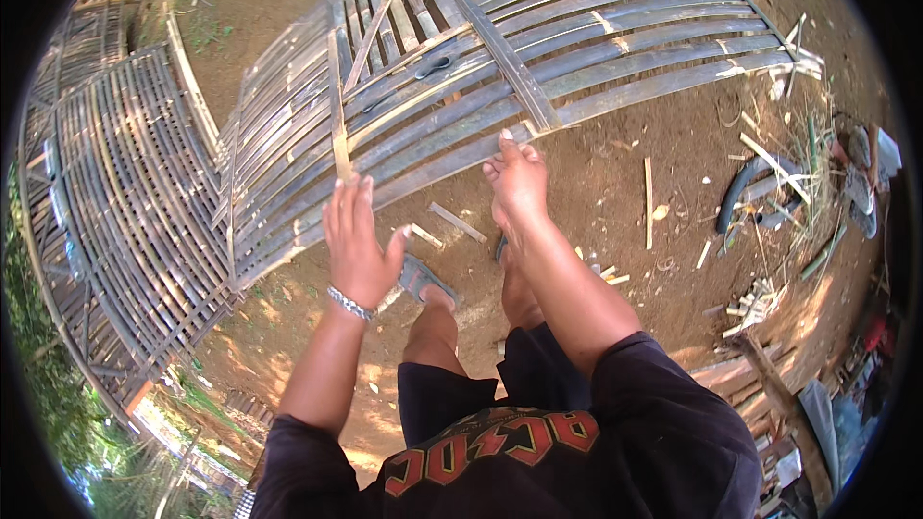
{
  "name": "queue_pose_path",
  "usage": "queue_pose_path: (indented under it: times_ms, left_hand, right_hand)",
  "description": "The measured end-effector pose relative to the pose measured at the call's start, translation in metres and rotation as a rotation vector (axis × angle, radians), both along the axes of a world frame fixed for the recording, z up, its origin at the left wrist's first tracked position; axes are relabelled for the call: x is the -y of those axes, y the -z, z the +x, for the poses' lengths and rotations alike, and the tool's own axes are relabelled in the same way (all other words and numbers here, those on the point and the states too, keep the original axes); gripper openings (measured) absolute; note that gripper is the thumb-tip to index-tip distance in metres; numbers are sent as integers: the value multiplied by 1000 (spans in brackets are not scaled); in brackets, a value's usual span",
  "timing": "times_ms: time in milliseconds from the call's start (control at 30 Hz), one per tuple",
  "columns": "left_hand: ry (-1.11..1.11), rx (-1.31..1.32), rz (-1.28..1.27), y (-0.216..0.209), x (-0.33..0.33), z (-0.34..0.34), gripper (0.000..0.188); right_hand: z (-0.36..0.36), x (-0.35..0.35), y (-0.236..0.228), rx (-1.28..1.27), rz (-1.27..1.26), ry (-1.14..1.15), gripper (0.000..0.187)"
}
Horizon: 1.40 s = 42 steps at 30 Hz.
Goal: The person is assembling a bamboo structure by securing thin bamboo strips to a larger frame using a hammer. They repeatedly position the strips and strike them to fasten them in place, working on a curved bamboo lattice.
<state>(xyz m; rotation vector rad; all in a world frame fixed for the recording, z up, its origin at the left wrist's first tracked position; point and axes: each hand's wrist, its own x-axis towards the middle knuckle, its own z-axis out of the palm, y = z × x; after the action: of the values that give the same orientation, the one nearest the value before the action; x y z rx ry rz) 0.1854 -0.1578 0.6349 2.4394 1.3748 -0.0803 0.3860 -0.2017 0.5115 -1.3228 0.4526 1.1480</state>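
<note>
A wide panel of grey bamboo slats lies before me above the dirt. My left hand is held at its near edge, fingers stretched out and nothing seen in it. Just beyond those fingertips ends a narrow light crosspiece. My right hand is closed, thumb and forefinger together by the near end of a darker, wider crosspiece. Whether anything small sits in that pinch cannot be made out. A dark looped object rests on the slats between the two crosspieces, near a diagonal strip.
Another slatted bamboo structure stands at the left. Loose wood pieces lie near my sandalled feet. On the right are a thin stick, a dark curved hose and a pile of offcuts. A thick timber lies lower right.
</note>
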Motion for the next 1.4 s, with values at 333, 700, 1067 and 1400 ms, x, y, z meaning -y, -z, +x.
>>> queue_pose_path:
  times_ms: [333,700,1067,1400]
  left_hand:
    - [-44,-278,516,-120,-321,20,38]
    - [-13,-72,789,-190,-558,24,36]
    - [-68,23,706,-198,-698,39,50]
    - [-101,35,786,-195,-715,47,47]
  right_hand:
    - [65,-264,-218,218,857,-417,59]
    - [48,-266,-64,354,284,-632,52]
    - [-63,-345,-8,313,181,-836,45]
    - [41,-561,-101,843,324,-740,56]
